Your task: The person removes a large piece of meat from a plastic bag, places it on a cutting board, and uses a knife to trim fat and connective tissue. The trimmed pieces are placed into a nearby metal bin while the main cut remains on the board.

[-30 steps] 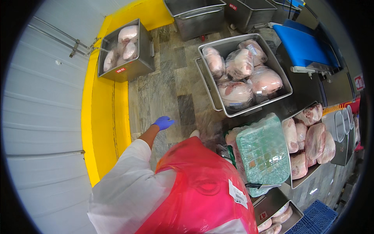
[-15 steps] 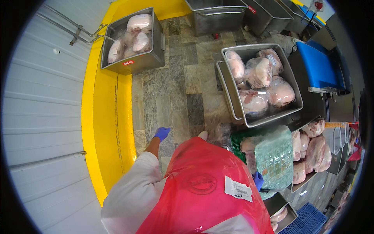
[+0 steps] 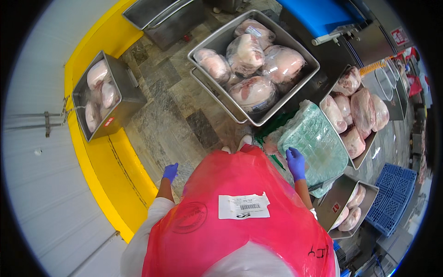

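Note:
My left hand (image 3: 170,172), in a blue-purple glove, hangs beside the red plastic apron (image 3: 184,249) on my front. Its fingers are loosely bent and nothing shows in them. To the right, my right hand (image 3: 296,164) wears the same kind of glove, with its fingers partly bent and no object visible in it. It is over the near left edge of a crate under greenish clear plastic sheeting (image 3: 318,141); whether it touches the sheeting, I cannot tell. Pinkish meat partly shows at the crate's far left corner. A white label (image 3: 243,206) sits on the apron.
Ahead stands a steel tub (image 3: 256,121) of plastic-wrapped meat pieces (image 3: 245,54). Another steel tub (image 3: 127,108) is by the yellow curb (image 3: 104,184) on the left. More meat (image 3: 363,109) fills a bin at right, near blue plastic crates (image 3: 392,198).
My view has turned rightward, so the tubs appear farther left. My right hand, earlier mostly hidden behind the apron, now shows fully with its forearm. My left hand still hangs free.

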Action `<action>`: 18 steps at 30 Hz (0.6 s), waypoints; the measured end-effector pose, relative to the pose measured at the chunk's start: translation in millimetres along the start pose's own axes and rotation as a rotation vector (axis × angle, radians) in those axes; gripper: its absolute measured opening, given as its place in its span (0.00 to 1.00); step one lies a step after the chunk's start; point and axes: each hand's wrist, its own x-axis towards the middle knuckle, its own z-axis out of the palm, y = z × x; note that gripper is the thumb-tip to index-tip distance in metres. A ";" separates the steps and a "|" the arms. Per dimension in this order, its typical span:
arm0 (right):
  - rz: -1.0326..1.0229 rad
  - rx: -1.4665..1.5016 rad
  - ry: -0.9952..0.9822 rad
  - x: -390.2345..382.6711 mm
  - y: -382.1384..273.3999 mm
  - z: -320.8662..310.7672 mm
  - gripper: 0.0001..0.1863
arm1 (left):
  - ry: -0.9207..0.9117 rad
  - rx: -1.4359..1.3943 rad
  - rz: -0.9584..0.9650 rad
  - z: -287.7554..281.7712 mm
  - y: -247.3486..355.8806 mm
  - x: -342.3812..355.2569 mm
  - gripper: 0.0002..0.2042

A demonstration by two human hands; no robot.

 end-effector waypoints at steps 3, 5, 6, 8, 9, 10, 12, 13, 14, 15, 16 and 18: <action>0.021 0.053 -0.042 15.7 -33.7 -0.8 0.23 | 0.003 0.186 0.139 -22.5 47.9 7.8 0.25; -0.048 -0.005 -0.048 27.7 -42.0 2.3 0.23 | 0.036 0.054 0.175 -14.3 93.0 5.0 0.25; -0.033 -0.018 -0.047 29.7 -52.8 1.5 0.23 | 0.053 -0.011 0.190 -11.6 114.3 1.2 0.24; -0.012 -0.048 -0.042 39.8 -76.1 -2.5 0.23 | 0.071 0.077 0.303 -10.5 147.6 9.1 0.26; 0.005 -0.034 -0.028 46.3 -77.2 -1.9 0.23 | 0.076 0.119 0.362 -8.9 166.9 18.1 0.27; 0.021 -0.016 -0.023 50.2 -75.4 0.6 0.23 | 0.097 0.207 0.420 -10.0 181.4 33.2 0.28; 0.057 0.017 0.008 55.3 -75.6 5.4 0.23 | 0.135 0.388 0.539 -16.7 223.4 68.0 0.29; 0.077 0.021 0.037 55.5 -72.9 7.4 0.22 | 0.125 0.432 0.579 -13.7 255.9 73.1 0.29; 0.099 0.018 0.069 53.9 -72.4 9.1 0.22 | 0.107 0.474 0.619 -2.6 298.4 65.6 0.30; 0.159 0.027 0.060 54.6 -68.2 12.0 0.22 | 0.098 0.512 0.649 3.2 335.4 60.5 0.30; 0.219 0.037 0.049 56.9 -61.5 16.3 0.22 | 0.099 0.518 0.681 1.4 366.0 73.9 0.29; 0.315 0.011 0.033 51.8 -61.7 24.7 0.22 | 0.175 0.518 0.766 13.3 433.8 92.9 0.28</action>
